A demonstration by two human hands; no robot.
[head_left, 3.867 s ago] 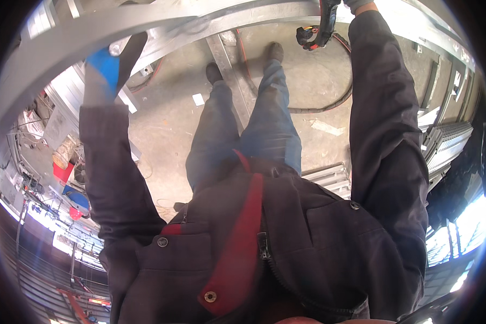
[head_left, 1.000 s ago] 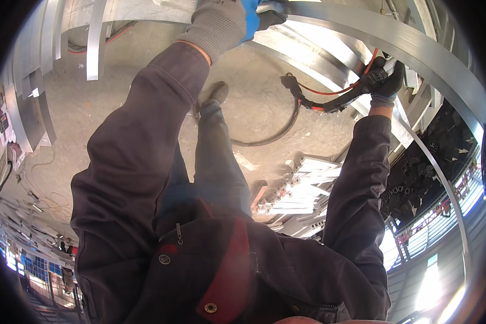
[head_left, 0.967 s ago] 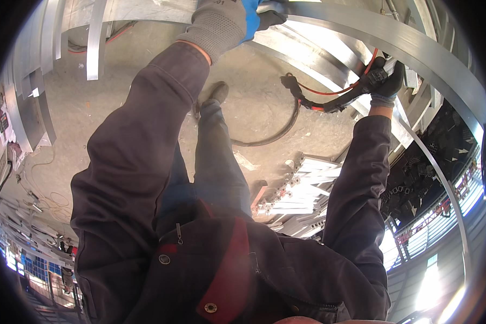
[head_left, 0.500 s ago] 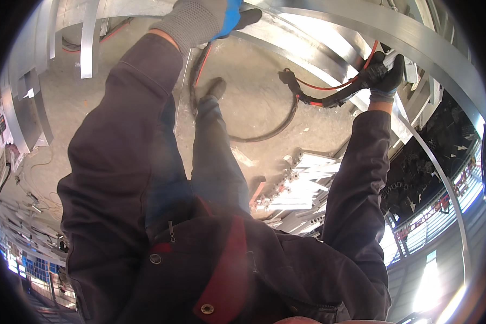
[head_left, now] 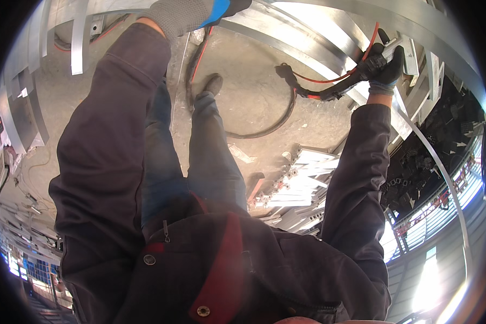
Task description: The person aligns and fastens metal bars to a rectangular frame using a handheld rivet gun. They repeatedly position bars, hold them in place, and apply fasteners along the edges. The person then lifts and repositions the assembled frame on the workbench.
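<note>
My left hand (head_left: 191,16), in a grey knit glove with blue and black on it, reaches to the metal strips at the upper edge. A stretched black digit shows; the other fingertips are cut off. To the right, my right hand (head_left: 382,69), in a black glove, is closed round a black taped cable (head_left: 332,90) with a thin red hose (head_left: 329,81) beside it. The end inside the grip is hidden. A pale metal piece (head_left: 392,47) shows between thumb and a raised finger; whether it is held is unclear.
Long curved metal profiles (head_left: 308,27) span the top. A dark hose (head_left: 264,132) loops over the concrete floor (head_left: 248,92) near my shoe (head_left: 214,83). Stacked pale profiles (head_left: 302,178) lie right of my legs. Metal strips (head_left: 80,43) hang at upper left; a dark heap (head_left: 416,162) lies at right.
My left hand has moved left and up, partly out of view. My right thumb and a raised finger now stand apart, with the pale piece between them. The cable stays in the right hand.
</note>
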